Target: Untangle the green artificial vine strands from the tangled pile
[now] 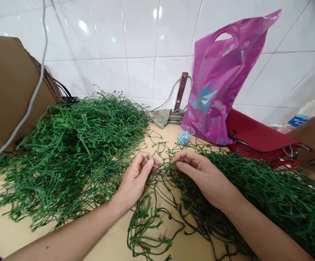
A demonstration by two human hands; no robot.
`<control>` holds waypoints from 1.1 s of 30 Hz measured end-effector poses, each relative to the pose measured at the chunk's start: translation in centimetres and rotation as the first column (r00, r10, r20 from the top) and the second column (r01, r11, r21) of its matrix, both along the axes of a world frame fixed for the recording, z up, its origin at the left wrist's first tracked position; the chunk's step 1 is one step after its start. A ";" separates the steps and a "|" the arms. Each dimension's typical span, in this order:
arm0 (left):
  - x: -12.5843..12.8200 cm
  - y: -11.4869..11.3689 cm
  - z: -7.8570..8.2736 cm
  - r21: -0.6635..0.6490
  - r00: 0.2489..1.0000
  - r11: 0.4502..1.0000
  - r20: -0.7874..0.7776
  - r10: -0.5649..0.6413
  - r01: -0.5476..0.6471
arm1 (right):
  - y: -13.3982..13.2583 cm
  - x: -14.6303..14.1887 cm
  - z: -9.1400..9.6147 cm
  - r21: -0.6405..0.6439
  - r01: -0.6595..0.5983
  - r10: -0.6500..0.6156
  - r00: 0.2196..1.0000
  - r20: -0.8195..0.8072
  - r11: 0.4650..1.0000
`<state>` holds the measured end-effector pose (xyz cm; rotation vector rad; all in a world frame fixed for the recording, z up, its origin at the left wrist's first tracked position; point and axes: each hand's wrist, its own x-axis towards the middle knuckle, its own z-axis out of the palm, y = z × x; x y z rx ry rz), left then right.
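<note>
My left hand (137, 175) is closed in a pinch on a green plastic stem, whose tip pokes up between thumb and forefinger. Opposite it, my right hand (197, 170) pinches thin green strands, thumb against fingertips. Between the hands, loose green stems (165, 181) cross over the table. A small bunch of stems (146, 232) lies in front of my left wrist. To the left rises a large heap of green artificial stems (87, 134). Another heap (271, 188) spreads on the right, partly under my right forearm.
A clear cup (184, 136) with blue and white bits stands beyond my hands. Behind it are a purple plastic bag (217, 83) and a red bag (257, 130). A brown bag (13, 87) and a white cable (35, 90) are at left. A tiled wall (141, 32) closes the back.
</note>
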<state>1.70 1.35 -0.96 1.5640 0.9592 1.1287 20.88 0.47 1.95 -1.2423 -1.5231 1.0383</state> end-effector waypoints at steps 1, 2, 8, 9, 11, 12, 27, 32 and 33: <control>0.1 -0.1 -0.2 -0.012 0.999 0.999 0.010 -0.040 0.041 | 0.0 -0.1 -0.1 -0.014 -0.002 0.002 1.000 -0.010 1.000; 0.2 -0.1 -0.4 -0.017 0.997 0.997 0.000 -0.079 0.079 | 0.0 -0.1 -0.1 -0.019 -0.013 0.012 1.000 -0.007 1.000; 0.1 0.6 -1.8 0.096 0.964 0.992 -0.259 -0.054 0.081 | -0.2 -0.6 0.0 0.032 0.003 -0.003 1.000 -0.001 0.999; 0.0 0.7 -1.8 0.117 0.961 0.991 -0.273 -0.032 0.066 | -0.2 -0.5 0.0 0.060 0.012 -0.014 0.999 0.034 0.998; -0.1 0.9 -1.6 0.150 0.961 0.988 -0.277 0.003 0.040 | -0.1 -0.3 -0.1 0.138 0.018 -0.037 0.990 0.138 0.990; -0.2 0.9 -1.5 0.167 0.963 0.985 -0.270 0.016 0.030 | 0.0 -0.1 -0.1 0.183 0.019 -0.054 0.980 0.190 0.983; -0.5 0.5 -1.6 0.071 0.960 0.987 -0.253 -0.122 0.145 | 1.6 2.8 -1.9 0.535 -0.078 -0.357 0.663 0.658 0.841; -0.6 0.7 -2.1 0.059 0.975 0.991 -0.197 -0.103 0.116 | 2.6 5.2 -2.1 0.531 -0.009 -0.386 0.677 0.627 0.847; -0.6 0.8 -2.1 0.060 0.975 0.992 -0.198 -0.097 0.110 | 2.5 5.3 -1.9 0.526 -0.017 -0.374 0.684 0.627 0.850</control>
